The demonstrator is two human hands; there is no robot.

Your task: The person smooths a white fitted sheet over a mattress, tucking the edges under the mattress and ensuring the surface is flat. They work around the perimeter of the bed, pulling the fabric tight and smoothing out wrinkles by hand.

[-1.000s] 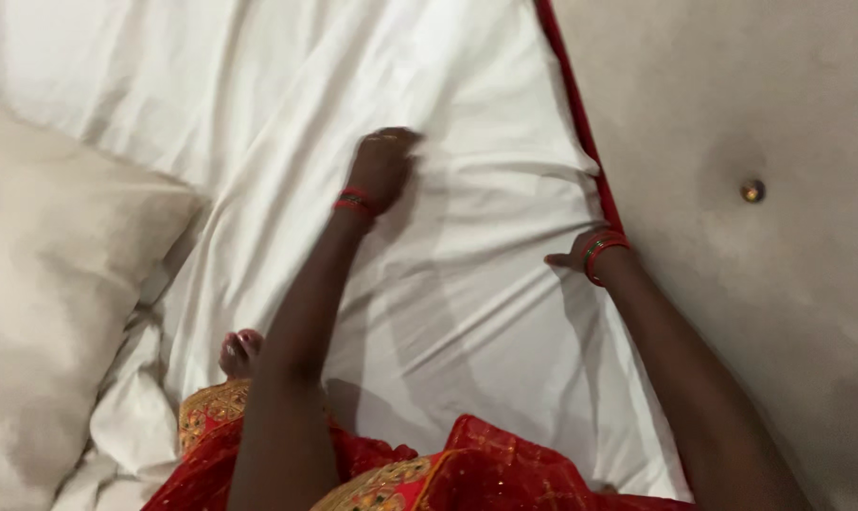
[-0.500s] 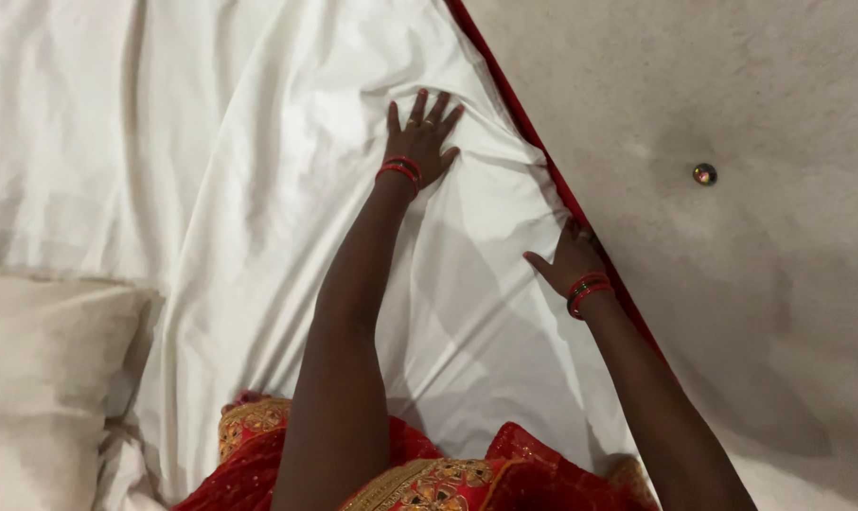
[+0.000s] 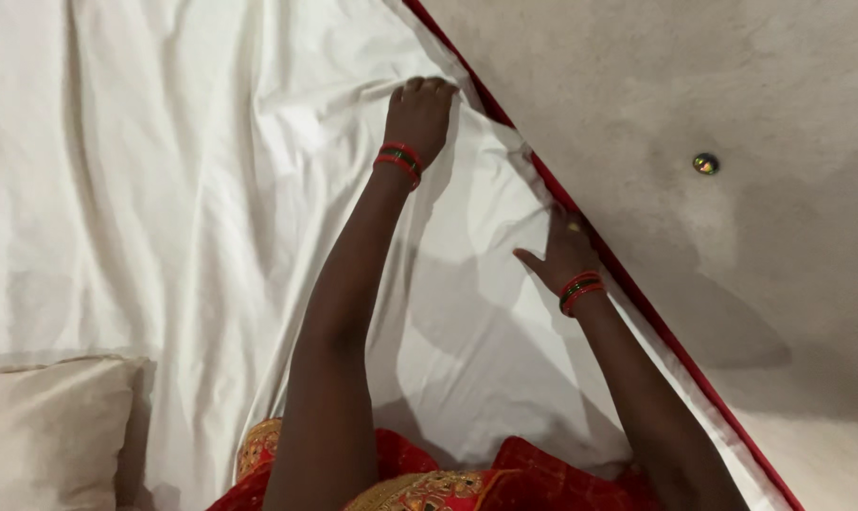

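Observation:
A white bedsheet (image 3: 211,189) covers the bed, creased in long folds. My left hand (image 3: 419,114) reaches far forward with its fingers curled down into a raised fold of the sheet. My right hand (image 3: 563,251) lies at the sheet's right border, fingers tucked over the edge beside the red mattress trim (image 3: 637,293). Both wrists wear red and green bangles. Whether the right hand pinches the cloth or only presses it is unclear.
A cream pillow (image 3: 45,431) lies at the lower left. A grey upholstered panel (image 3: 732,85) with a small metal stud (image 3: 704,164) runs along the right. My red and gold garment (image 3: 429,483) shows at the bottom.
My left hand has slid further forward and curled from flat into a grip on a fold. The right hand has moved up along the sheet's edge. The view has shifted forward.

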